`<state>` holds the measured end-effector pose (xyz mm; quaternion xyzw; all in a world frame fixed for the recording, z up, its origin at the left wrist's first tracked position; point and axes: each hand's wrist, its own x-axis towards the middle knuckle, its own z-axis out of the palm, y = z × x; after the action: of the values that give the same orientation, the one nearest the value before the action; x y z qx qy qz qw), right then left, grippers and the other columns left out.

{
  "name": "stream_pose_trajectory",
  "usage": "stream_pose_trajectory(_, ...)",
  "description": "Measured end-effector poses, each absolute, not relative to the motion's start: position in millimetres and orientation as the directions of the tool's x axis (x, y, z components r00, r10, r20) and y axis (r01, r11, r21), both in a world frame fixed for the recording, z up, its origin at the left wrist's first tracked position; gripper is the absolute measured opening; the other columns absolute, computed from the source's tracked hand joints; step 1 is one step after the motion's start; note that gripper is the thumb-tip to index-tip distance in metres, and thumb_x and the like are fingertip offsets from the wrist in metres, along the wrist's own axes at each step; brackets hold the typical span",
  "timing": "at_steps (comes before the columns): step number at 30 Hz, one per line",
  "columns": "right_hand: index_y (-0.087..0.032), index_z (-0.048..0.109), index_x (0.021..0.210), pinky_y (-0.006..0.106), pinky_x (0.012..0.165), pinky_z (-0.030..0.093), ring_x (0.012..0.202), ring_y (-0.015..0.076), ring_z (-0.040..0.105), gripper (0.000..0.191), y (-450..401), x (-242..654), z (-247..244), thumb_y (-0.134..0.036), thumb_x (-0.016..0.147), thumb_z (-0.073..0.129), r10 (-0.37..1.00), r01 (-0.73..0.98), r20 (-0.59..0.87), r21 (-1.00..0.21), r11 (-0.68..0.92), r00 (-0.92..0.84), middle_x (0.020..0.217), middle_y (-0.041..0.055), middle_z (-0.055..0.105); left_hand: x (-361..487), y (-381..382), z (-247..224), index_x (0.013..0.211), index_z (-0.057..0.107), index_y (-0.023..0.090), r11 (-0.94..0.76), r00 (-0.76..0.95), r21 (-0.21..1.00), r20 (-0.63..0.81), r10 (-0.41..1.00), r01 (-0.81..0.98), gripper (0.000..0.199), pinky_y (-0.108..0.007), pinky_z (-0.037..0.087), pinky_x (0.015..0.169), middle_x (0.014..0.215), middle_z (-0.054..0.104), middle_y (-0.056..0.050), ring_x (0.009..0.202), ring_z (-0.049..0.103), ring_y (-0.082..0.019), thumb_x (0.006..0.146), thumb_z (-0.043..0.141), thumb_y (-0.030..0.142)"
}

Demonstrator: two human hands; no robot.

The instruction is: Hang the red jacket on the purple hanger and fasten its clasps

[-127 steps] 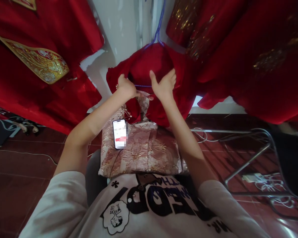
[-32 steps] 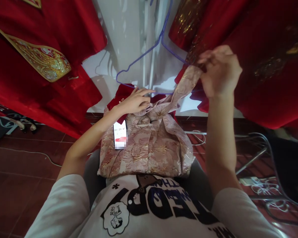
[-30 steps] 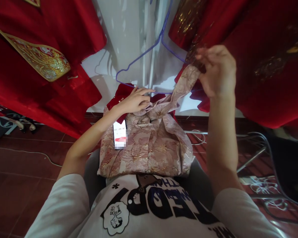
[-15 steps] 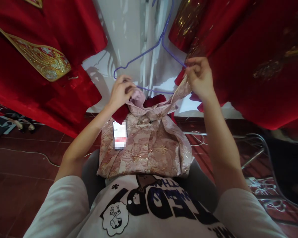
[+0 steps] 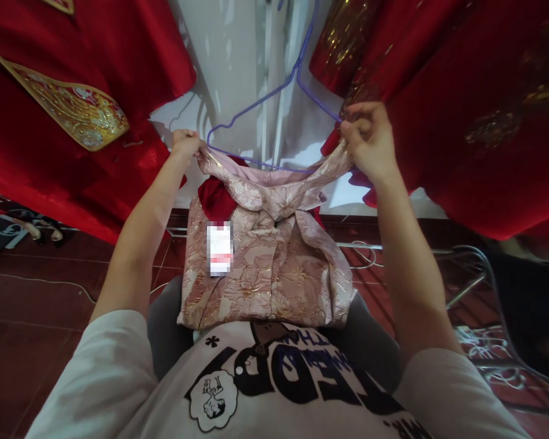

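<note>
A pink brocade garment (image 5: 251, 280) with gold flowers lies across my lap, its upper part pulled up and away from me. My left hand (image 5: 186, 146) pinches one end of this raised edge. The opposite end is held by my right hand (image 5: 370, 143), close to the right arm of a purple hanger (image 5: 264, 97). Whether that hand also touches the hanger, I cannot tell. The hanger's lower bar runs behind the stretched cloth. Dark red fabric (image 5: 216, 200) shows beside the neckline. On the garment's left half rests a phone-like white rectangle (image 5: 220, 250), its face blurred.
Red garments with gold embroidery hang on the left (image 5: 132, 55) and right (image 5: 439, 152). Behind the hanger is a pale wall (image 5: 229, 67). A dark chair (image 5: 526, 305) stands at the right, near white cables (image 5: 485, 344). Shoes (image 5: 46, 233) sit on the floor at far left.
My left hand has moved outward to the left and slightly up, drawing the garment's edge out into a wide band. My right hand has stayed nearly in place.
</note>
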<state>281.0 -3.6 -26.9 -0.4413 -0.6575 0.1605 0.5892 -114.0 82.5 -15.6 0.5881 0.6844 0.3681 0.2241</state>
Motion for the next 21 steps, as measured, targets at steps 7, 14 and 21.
stream_pose_trajectory(7, -0.027, 0.056, 0.113, 0.035, 0.08, 0.05, 0.06, 0.0156, 0.047, 0.021, -13, 277, -21, -0.021, 0.094, 0.065, 0.761, 0.454, 0.644, -0.702, 0.548, 0.078, 0.065, -0.0073, 0.049, -76, 86, 15, 0.074, 0.035, 0.02, 0.034, -0.299, 0.854, 0.145, 0.943, 0.52, 0.04, -0.024, 0.032, 0.058, 0.055, 0.033, 0.01, 0.058, 0.039, -0.005, 0.088, 0.047, -0.015)
stream_pose_trajectory(14, -0.026, 0.056, 0.114, 0.037, 0.086, 0.05, 0.07, 0.0186, 0.059, 0.023, -21, 274, -18, -0.015, 0.095, 0.063, 0.771, 0.458, 0.633, -0.705, 0.541, 0.064, 0.072, -0.0037, 0.061, -25, 60, 38, 0.071, 0.045, 0.018, -0.289, 0.013, 0.756, 0.348, 0.937, 0.587, 0.035, -0.022, 0.028, 0.056, 0.059, 0.034, 0.009, 0.058, 0.031, -0.006, 0.083, 0.055, -0.014)
stream_pose_trajectory(21, -0.025, 0.054, 0.107, 0.036, 0.084, 0.052, 0.075, 0.0181, 0.062, 0.02, -19, 270, -21, -0.01, 0.095, 0.058, 0.791, 0.499, 0.608, -0.708, 0.5, 0.068, 0.084, -0.0004, 0.071, -63, 56, 20, 0.076, 0.038, 0.021, -0.205, -0.005, 0.846, 0.238, 0.971, 0.492, 0.035, -0.022, 0.044, 0.064, 0.066, 0.043, 0.008, 0.062, 0.043, -0.007, 0.087, 0.059, -0.005)
